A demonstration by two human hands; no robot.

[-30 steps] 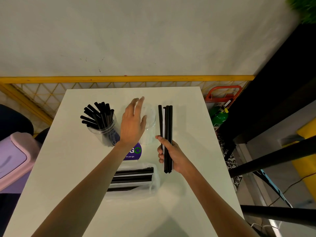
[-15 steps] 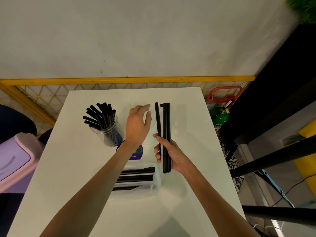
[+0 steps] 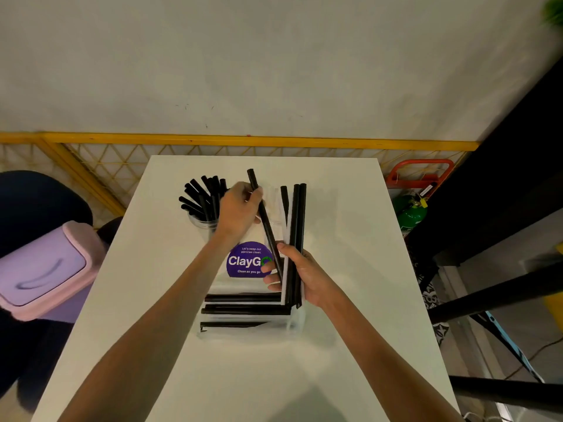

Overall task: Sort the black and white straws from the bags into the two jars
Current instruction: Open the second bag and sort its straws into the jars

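1. The left hand [image 3: 240,210] has its fingers curled round a single black straw [image 3: 267,226] and grips it near the straw's far end.
2. This straw's long axis slants. Its top points away and to the left, and its lower end reaches the fingers of the right hand [image 3: 306,280].
3. The right hand is closed round a mixed bundle [image 3: 295,226] of black and white straws. It holds them above the table [image 3: 341,300], with their long axis pointing away from the person.
4. The black-straw jar [image 3: 201,223] stands on the table just left of the left hand, which is the nearer hand. The coming move likely requires drawing the straw clear of the bundle, swinging it left and dropping it in end first.
5. A clear second jar [image 3: 275,208] shows faintly between the hands. Its contents cannot be determined.
6. The bag [image 3: 297,325] lies on the table nearer the person, and the straws in it lie crosswise.
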